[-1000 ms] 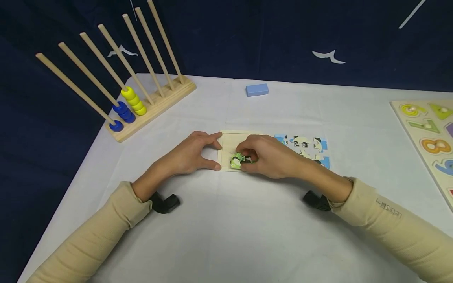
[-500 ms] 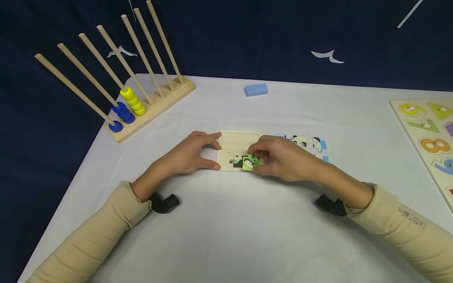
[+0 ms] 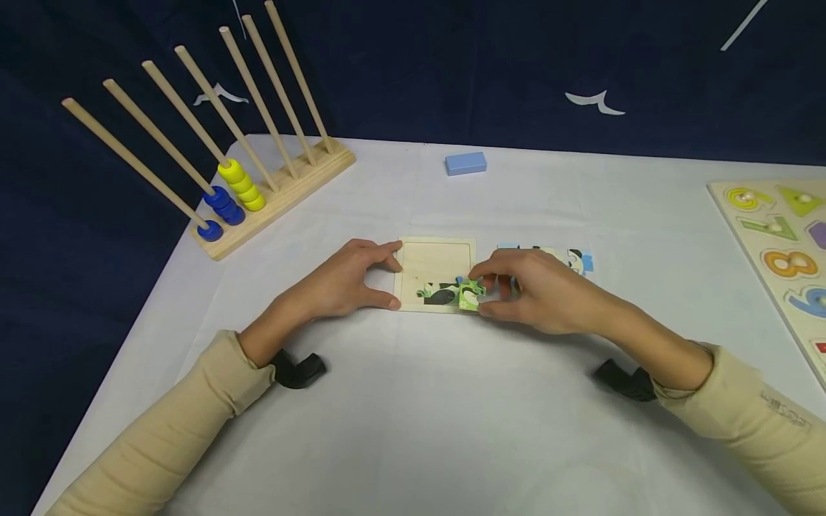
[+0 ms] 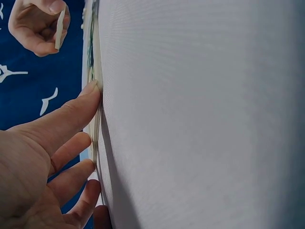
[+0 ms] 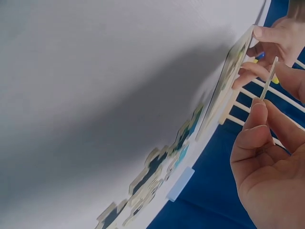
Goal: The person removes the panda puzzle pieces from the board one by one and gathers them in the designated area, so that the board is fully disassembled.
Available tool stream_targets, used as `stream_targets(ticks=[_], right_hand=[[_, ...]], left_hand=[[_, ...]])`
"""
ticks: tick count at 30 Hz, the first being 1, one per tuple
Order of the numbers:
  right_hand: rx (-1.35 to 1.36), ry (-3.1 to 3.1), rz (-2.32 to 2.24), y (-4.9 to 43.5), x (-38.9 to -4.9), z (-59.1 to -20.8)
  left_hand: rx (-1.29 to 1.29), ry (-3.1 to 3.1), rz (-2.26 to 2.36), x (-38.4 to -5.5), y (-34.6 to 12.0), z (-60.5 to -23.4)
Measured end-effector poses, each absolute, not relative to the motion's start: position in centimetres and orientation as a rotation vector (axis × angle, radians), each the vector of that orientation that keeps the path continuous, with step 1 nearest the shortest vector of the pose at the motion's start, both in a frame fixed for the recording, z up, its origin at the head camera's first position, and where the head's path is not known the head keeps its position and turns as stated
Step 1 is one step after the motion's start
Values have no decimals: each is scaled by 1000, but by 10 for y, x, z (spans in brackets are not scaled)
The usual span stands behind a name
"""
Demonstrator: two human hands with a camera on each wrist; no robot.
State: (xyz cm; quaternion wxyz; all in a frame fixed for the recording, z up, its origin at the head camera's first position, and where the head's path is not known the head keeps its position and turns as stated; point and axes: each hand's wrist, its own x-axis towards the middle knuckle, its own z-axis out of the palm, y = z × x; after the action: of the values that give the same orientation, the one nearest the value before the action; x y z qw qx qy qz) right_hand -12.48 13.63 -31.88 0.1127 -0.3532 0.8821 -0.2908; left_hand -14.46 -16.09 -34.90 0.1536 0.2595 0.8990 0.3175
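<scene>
My right hand (image 3: 542,294) pinches a green and white jigsaw piece (image 3: 469,295) between thumb and fingers. In the right wrist view this piece (image 5: 269,78) is on edge, raised off the board. It overlaps the lower right corner of a shallow wooden puzzle tray (image 3: 439,259) in the head view. Green and black pieces (image 3: 440,293) lie along the tray's near side. My left hand (image 3: 348,279) rests thumb and fingertips against the tray's left edge, fingers spread. Loose blue, white and black pieces (image 3: 581,260) lie right of the tray, partly hidden behind my right hand.
A wooden abacus stand (image 3: 290,192) with upright rods and blue and yellow beads stands at the back left. A light blue block (image 3: 465,163) lies near the far table edge. At the right is a wooden number and shape board (image 3: 761,247).
My right hand has moved right with the green piece, from over the tray's middle to its lower right corner, uncovering the pieces in the tray. The left hand stays at the tray's edge.
</scene>
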Motion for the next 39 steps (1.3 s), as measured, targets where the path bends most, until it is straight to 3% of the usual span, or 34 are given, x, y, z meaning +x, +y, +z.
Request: stream_targets(ticks=[39], right_hand=[[-984,2635,-671,181,-107,-333]], left_hand=[[716,2577,907,-143,-161,-348]])
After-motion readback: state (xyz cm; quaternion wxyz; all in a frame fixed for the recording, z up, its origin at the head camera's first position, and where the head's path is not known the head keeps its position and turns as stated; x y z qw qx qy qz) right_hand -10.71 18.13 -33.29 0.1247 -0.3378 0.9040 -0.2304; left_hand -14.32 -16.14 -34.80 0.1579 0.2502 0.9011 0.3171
